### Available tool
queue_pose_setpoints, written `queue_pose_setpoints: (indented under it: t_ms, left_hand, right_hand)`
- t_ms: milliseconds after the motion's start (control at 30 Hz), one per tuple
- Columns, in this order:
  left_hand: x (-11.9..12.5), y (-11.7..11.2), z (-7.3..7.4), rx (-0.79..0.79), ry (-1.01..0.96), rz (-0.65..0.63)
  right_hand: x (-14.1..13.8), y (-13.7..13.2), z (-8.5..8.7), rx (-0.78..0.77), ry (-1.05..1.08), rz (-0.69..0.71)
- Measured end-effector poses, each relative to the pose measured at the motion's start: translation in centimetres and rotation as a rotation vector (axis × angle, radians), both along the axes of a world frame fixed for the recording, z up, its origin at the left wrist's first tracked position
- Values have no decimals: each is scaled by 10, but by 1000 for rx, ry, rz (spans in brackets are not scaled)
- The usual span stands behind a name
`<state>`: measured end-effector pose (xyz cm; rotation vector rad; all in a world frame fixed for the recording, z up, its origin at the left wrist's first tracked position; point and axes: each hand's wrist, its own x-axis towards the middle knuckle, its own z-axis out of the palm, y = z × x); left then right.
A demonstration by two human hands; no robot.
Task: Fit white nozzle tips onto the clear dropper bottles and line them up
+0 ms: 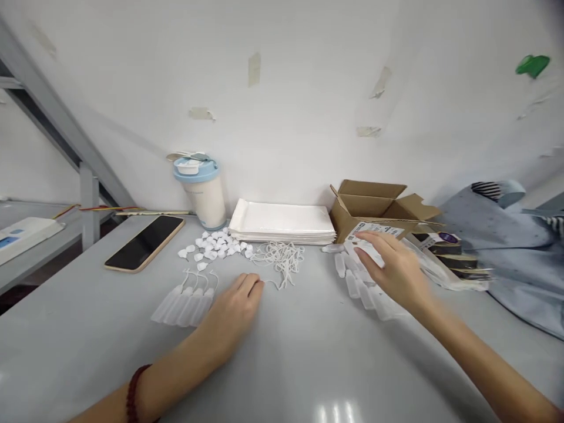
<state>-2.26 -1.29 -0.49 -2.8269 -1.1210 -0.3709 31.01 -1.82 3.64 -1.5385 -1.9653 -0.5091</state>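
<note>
My left hand (237, 306) is closed, its fingertips pinched at the end of a thin white string (272, 284) that runs to a tangled string pile (284, 258). Beside that hand, on its left, several translucent plastic tubes (185, 305) lie in a row with looped strings at their tops. My right hand (396, 267) hovers over a group of similar loose tubes (365, 294), thumb and fingers apart. Whether its fingertips touch a tube is hard to see. Small white caps (215, 244) are heaped left of the string pile.
A stack of white envelopes (282, 222) lies against the wall, between a blue-lidded cup (205, 197) and an open cardboard box (370, 205). A phone (145, 242) rests at the left. Dark packaged items (453, 258) and light blue cloth (520, 258) are at the right.
</note>
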Motion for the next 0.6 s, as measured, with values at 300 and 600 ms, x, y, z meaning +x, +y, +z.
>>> queue_pose_setpoints:
  t_ms: [300,600]
  left_hand:
    - [-12,3,-10,126,-77,-82]
    - [-19,-1,1,98,-356,-74]
  right_hand:
    - [4,15,-24,-223,44,-89]
    - [-25,-35,24,-144,324,-9]
